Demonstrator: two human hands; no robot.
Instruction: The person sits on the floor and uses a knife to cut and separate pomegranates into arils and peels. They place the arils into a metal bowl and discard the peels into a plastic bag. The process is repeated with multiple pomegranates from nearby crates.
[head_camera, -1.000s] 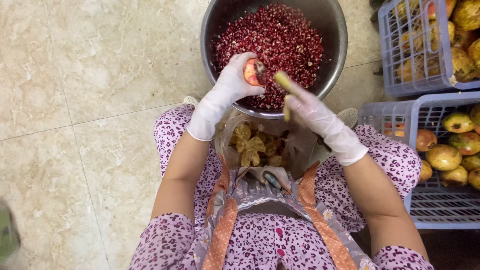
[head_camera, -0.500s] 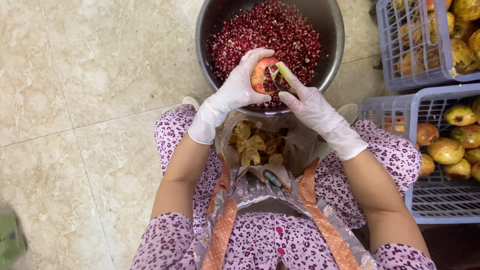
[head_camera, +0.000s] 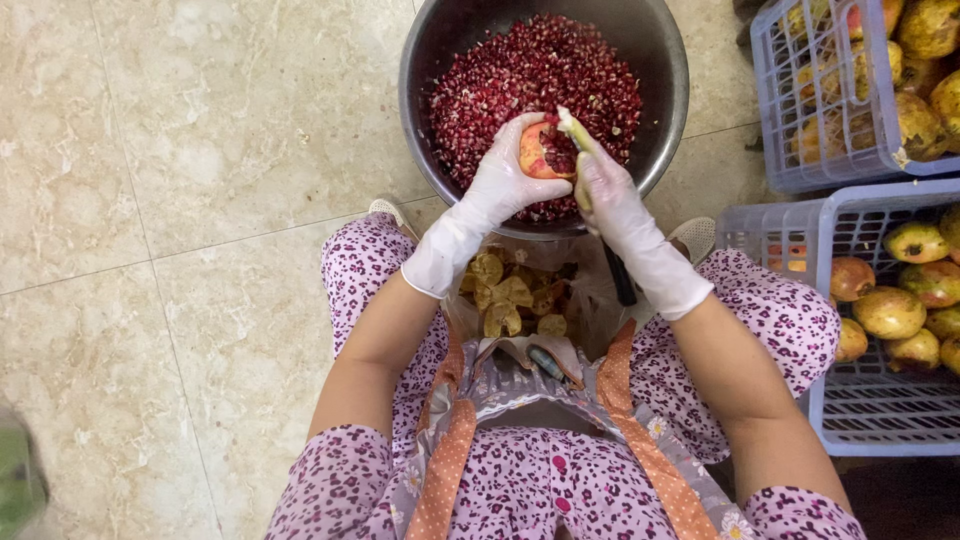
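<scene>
Landmark: steel bowl (head_camera: 668, 90), on a tiled floor (head_camera: 150, 200) in front of a seated person. Left of the bowl, bare tile only. Inside the bowl, a deep heap of red seeds (head_camera: 520, 75), covering the bottom and well up the walls. Over the bowl's near rim, left hand (head_camera: 500, 180), white-gloved, cupped tight around a pomegranate piece (head_camera: 537, 152) with its cut face turned toward the other hand. Just beside it, right hand (head_camera: 610, 195), also gloved, closed on a dark-handled tool (head_camera: 622, 280); its pale tip touches the piece, and whether it is a knife or a spoon cannot be told. Below the bowl, between the knees, a bag of emptied yellow peels (head_camera: 505, 295). Right of the bowl, two lilac crates: the far crate (head_camera: 775, 110) and the near crate (head_camera: 760, 225), both holding whole fruit (head_camera: 890, 310). Judged progress: much seeding done, as the heap and peels indicate; a good stock of whole fruit remains, and the piece in hand looks only partly emptied.
</scene>
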